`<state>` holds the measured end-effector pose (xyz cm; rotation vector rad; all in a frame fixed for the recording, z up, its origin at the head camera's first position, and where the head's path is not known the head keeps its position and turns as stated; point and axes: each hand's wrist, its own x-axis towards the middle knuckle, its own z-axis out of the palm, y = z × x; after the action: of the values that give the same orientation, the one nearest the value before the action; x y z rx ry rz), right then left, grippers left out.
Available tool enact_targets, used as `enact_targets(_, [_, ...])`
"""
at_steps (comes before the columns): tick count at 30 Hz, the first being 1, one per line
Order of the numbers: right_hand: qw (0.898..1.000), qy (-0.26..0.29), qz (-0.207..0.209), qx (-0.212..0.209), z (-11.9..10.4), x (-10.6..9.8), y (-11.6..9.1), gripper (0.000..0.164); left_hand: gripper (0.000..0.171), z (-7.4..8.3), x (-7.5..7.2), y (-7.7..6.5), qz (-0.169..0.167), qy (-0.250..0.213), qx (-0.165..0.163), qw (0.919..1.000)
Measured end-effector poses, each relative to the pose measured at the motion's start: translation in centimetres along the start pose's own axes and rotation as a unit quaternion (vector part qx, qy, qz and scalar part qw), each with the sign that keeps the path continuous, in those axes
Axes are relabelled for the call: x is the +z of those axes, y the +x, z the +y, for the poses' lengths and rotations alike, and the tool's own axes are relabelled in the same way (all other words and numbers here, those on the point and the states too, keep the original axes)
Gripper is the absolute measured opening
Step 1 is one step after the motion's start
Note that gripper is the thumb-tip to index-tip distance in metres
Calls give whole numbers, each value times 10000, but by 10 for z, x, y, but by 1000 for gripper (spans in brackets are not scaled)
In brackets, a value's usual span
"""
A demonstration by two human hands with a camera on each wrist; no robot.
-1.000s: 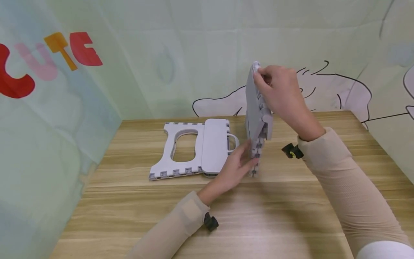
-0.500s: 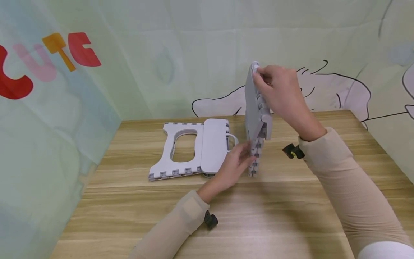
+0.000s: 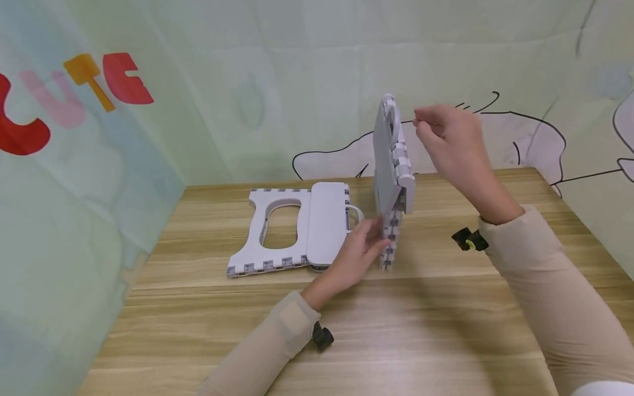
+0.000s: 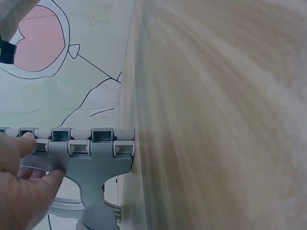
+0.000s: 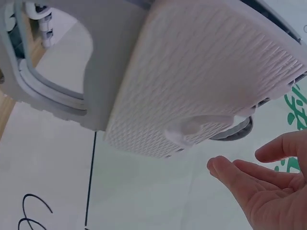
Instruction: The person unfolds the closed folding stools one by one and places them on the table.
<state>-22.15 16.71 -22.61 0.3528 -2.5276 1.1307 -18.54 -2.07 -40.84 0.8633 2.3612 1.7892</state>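
Observation:
A white-and-grey folding stool (image 3: 387, 154), folded flat, stands on edge on the wooden table, its carry handle (image 3: 394, 122) at the top. My left hand (image 3: 353, 254) holds the hinged edge of its leg panel low down, thumb on one side and fingers on the other; the left wrist view shows the grip on the hinged leg panel (image 4: 91, 165). To the right of the handle, my right hand (image 3: 458, 146) hovers in the air with loosely bent fingers. In the right wrist view, that hand (image 5: 276, 187) holds nothing and is apart from the stool's textured seat (image 5: 192, 72).
A second folded stool (image 3: 329, 225) lies flat to the left, its handle pointing toward my left hand. The wooden table (image 3: 386, 335) meets a printed cloth backdrop (image 3: 317, 99) behind and at both sides.
My right hand has let go of the upright stool's top edge and moved a little right, uncovering the handle. The left hand and both stools keep their places.

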Motion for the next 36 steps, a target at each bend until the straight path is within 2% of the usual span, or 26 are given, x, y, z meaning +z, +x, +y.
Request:
enact_targets(10, [9988,77,-452,164,33,-4,-14,38,50,1,0,0,3,-23,-107,9999])
enact_targets(18, [9983,446,-383,-49,65,13,-33,33,50,2,0,1,-17,-54,-129,9999])
enact_targets(23, [9954,801,-510,108,85,25,-48,32,51,2,0,1,-59,-107,-170,9998])
enact_targets(27, [9883,1218,-918,34,98,36,-61,32,52,3,0,1,-65,-155,-218,9996])
enact_targets(28, [9863,1304,-1015,-8,101,39,-63,32,52,7,-1,0,-73,-165,-230,9996])
enact_targets(34, [9715,1598,-1753,-36,113,56,-80,38,50,6,-2,-1,-54,-136,-131,9998])
enact_targets(36, [9649,1705,-1998,-74,117,62,-85,40,51,1,-1,-1,-32,-109,-65,9999])
